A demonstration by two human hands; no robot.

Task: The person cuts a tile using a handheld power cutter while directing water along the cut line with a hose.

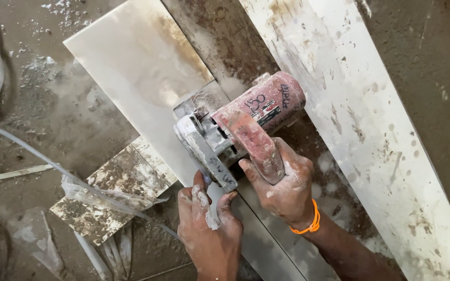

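Right hand (286,188) wrapped around handle of red saw (246,130), frame centre. Left hand (208,226) closed on edge of pale tile (141,67) just below blade guard. Tile runs upper left to bottom centre.

Soft, even daylight, faint shadows, mild glare on the pale tile (136,67), sharp focus throughout
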